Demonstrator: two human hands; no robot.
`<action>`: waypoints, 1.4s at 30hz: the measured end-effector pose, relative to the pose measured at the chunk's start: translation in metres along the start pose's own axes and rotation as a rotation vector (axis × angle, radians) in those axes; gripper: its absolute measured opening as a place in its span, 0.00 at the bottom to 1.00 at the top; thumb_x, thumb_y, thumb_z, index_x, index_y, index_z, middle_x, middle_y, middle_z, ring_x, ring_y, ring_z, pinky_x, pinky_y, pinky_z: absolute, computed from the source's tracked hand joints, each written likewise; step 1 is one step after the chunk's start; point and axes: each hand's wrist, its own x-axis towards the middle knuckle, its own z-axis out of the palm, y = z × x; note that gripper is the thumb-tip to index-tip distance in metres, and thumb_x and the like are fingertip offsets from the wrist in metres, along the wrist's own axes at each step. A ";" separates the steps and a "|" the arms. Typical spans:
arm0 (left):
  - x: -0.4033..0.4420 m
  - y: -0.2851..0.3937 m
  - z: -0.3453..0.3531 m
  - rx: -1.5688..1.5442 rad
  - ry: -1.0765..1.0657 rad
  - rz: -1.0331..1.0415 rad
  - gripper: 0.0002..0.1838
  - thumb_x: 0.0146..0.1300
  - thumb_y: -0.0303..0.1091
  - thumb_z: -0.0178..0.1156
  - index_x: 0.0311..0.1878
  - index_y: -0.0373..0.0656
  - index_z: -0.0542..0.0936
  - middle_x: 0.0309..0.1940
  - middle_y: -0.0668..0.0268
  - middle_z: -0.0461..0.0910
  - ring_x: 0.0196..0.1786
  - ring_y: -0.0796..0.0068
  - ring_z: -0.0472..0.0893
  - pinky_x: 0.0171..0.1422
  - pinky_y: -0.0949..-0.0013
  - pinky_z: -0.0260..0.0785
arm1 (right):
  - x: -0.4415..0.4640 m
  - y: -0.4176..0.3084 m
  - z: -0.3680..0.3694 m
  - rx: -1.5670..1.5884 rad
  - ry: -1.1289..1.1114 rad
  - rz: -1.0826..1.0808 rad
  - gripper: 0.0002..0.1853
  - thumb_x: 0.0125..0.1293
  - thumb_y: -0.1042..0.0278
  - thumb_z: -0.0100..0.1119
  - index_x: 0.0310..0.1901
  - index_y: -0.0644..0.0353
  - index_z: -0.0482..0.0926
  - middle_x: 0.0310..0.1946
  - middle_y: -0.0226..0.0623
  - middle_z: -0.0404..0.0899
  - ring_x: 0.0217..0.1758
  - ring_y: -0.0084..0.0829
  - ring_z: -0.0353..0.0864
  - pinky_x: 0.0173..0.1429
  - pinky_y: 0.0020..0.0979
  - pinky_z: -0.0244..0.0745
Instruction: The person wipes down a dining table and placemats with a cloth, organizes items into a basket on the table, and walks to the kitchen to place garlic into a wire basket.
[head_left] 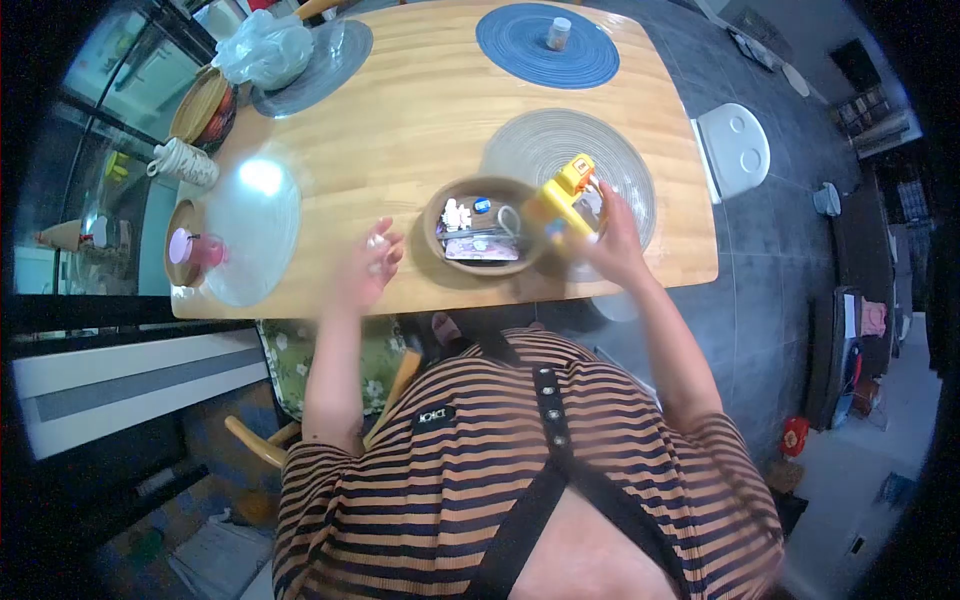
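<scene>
Right of the bowl (432,222), the right hand (612,232) held a yellow toy (571,186) in its closed fingers; left of the bowl, the left hand (374,268) had its fingers loosely curled, too blurred to tell whether they gripped anything; inside the bowl lay white pieces (455,214)

Wooden table (400,130), round bowl (470,268), blue placemat (512,45), grey placemats (560,130)

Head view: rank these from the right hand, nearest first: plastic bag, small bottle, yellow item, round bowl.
1. Yellow item, in the right hand.
2. Round bowl, just left.
3. Small bottle, on the far blue mat.
4. Plastic bag, far left.
</scene>
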 end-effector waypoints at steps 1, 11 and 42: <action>-0.004 -0.004 -0.007 0.019 0.023 -0.013 0.18 0.57 0.28 0.54 0.52 0.41 0.67 0.35 0.64 0.74 0.31 0.76 0.75 0.30 0.80 0.72 | 0.004 -0.007 0.002 0.006 -0.028 -0.008 0.46 0.38 0.57 0.67 0.58 0.67 0.54 0.52 0.53 0.61 0.56 0.48 0.60 0.60 0.40 0.57; -0.013 -0.055 -0.006 0.010 0.092 -0.119 0.11 0.60 0.35 0.52 0.44 0.43 0.72 0.23 0.71 0.72 0.25 0.83 0.73 0.23 0.83 0.64 | 0.036 -0.045 0.035 -0.070 -0.141 -0.310 0.43 0.40 0.54 0.66 0.57 0.64 0.57 0.53 0.52 0.60 0.55 0.49 0.60 0.59 0.40 0.58; 0.061 -0.061 0.024 0.909 0.131 -0.356 0.21 0.52 0.50 0.53 0.29 0.36 0.73 0.18 0.65 0.73 0.16 0.79 0.71 0.16 0.78 0.59 | 0.004 0.016 0.075 0.043 -0.367 0.451 0.28 0.54 0.59 0.51 0.54 0.65 0.60 0.38 0.56 0.75 0.42 0.49 0.76 0.47 0.39 0.70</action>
